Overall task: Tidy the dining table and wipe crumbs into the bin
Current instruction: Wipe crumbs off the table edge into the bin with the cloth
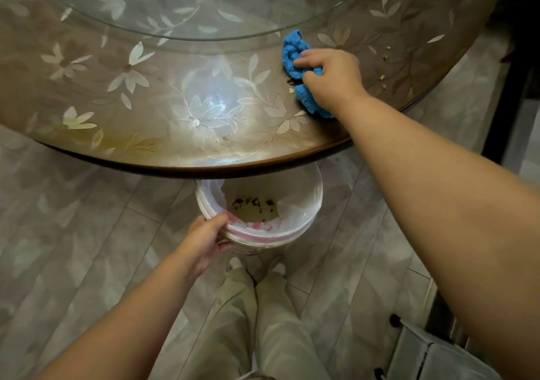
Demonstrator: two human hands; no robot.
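Just under the right hand [330,75], a bunched blue cloth [295,64] lies on the dining table [146,93], the fingers curled over it and pressing it down. The cloth's long axis runs from beyond the fingertips back toward the table edge below the wrist, its far end pointing at the glass turntable [190,8] and its near end reaching almost to the rim. A small heap of dark crumbs [291,81] sits right at the fingertips, touching the cloth's side. More pale crumbs [384,67] are scattered on the far side of that hand, toward the table's outer curve, well apart from the cloth.

Below the table edge, the left hand [204,239] grips the rim of the bin [315,201], thumb inside and fingers wrapped outside, holding it tucked partly under the overhang. Crumbs already lie in the bottom of its liner.

The risk lies in alignment: the bin sits off to the side of the cloth, toward the left hand, not directly beneath it, so a straight pull toward the edge would likely drop crumbs onto the floor [73,233]. The loosely bunched cloth may also ride over small bits and leave them behind, and the scattered crumbs behind the hand could easily be missed
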